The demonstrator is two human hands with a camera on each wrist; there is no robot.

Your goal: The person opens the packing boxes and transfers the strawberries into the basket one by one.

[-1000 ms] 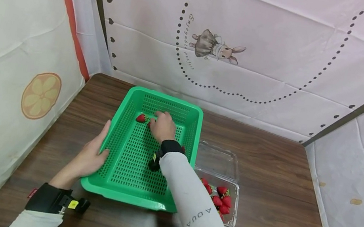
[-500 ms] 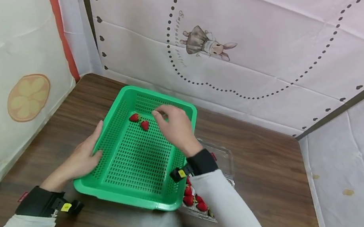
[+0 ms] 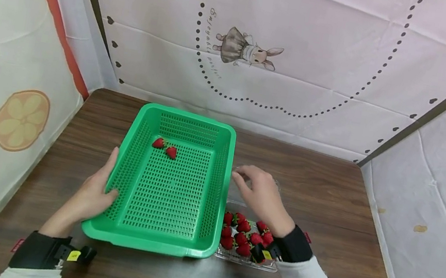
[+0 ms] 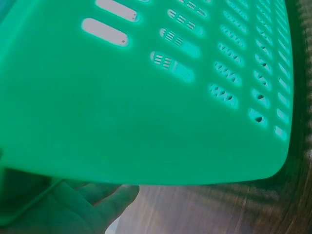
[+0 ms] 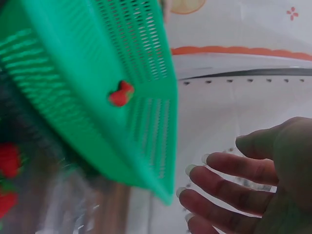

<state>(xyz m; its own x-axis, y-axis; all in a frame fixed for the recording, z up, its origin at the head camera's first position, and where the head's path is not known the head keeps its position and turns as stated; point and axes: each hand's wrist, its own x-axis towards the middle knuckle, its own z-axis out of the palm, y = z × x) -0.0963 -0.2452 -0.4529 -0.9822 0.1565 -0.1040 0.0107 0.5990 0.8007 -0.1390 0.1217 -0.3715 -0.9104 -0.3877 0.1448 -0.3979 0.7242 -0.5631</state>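
In the head view, a green plastic basket [image 3: 147, 244] with slotted walls stands on the table. Two strawberries [image 3: 171, 152] lie near its far left corner. My left hand [image 3: 90, 195] grips the basket's left side, thumb over the rim and fingers outside. A clear plastic box [image 3: 246, 263] holding several strawberries [image 3: 244, 226] sits just right of the basket. Above the box's far part hovers my right hand [image 3: 264, 197], with nothing in its fingers. The right wrist view shows its fingers [image 5: 234, 190] loosely bent and apart.
The box's clear lid [image 3: 236, 191] lies folded back on the far side, partly behind the right hand. Brown wooden table [image 3: 325, 215] surface extends to the right. Printed white cloth [image 3: 308, 50] walls close in the back and both sides.
My right hand has left the inside of the basket and moved right, over the strawberry box. The two strawberries in the basket are now uncovered. My left hand keeps its grip.
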